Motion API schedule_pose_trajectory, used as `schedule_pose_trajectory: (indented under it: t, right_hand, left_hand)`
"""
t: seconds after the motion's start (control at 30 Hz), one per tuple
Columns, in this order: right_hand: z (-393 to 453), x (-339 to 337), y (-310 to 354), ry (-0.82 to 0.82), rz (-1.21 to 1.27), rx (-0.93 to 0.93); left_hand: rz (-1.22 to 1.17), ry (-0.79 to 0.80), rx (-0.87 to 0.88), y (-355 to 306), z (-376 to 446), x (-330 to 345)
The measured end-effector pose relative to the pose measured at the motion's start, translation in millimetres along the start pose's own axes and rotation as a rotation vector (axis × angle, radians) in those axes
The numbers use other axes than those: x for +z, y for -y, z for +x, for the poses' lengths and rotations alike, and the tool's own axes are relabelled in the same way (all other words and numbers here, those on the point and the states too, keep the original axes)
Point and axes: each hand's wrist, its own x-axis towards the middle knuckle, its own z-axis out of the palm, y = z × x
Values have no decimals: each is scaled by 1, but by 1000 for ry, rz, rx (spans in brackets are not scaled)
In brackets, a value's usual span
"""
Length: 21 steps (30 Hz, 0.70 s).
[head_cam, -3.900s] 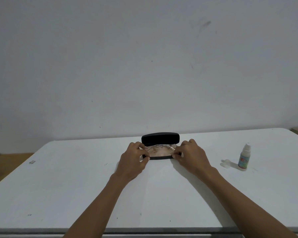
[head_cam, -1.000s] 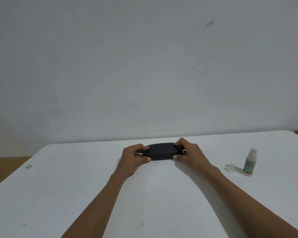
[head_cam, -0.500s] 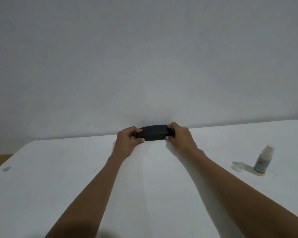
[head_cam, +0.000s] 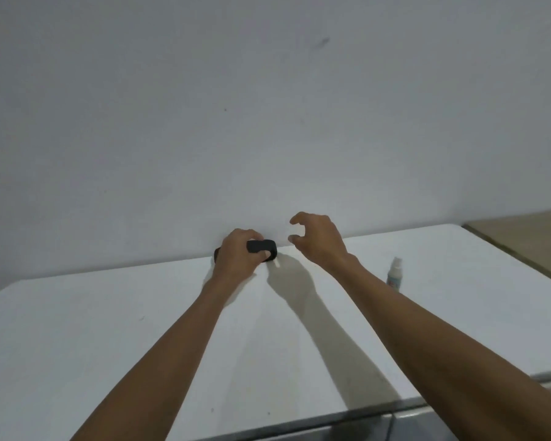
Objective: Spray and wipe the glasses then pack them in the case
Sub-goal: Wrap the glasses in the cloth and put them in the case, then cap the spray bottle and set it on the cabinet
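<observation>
The black glasses case (head_cam: pixel 263 246) lies closed at the far edge of the white table (head_cam: pixel 109 329), against the wall. My left hand (head_cam: pixel 237 259) grips it from above, fingers over its top and thumb at its front. My right hand (head_cam: pixel 318 241) hovers just right of the case with curled fingers, touching nothing. The glasses are not visible. A small white spray bottle (head_cam: pixel 395 275) stands upright to the right of my right forearm.
A grey wall rises directly behind the table's far edge. The table's right edge runs beside a brown floor (head_cam: pixel 528 230). A small pale object (head_cam: pixel 276 264) lies just in front of the case's right end.
The case was shut, then carried to the far edge by the wall. My right hand has let go and lifted away to the right; my left hand still holds the case.
</observation>
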Motion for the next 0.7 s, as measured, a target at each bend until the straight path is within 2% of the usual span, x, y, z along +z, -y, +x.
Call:
schedule_pose_trajectory:
  t: [0.17,0.33,0.5,0.7]
  right_hand:
    - [-31,-72,-15,-130,-38,34]
    - [-68,-117,-52,-232,14,125]
    - [-110,-124,-88,-206,174,190]
    - [-137,-96,-119,-136,287,231]
  left_hand:
    - [-86,202,71,-69,-27,46]
    - [-130,318,63,-113,-55,92]
    - [-106,342,65,-129,-76,121]
    - [-128,282,55,-128,-84,135]
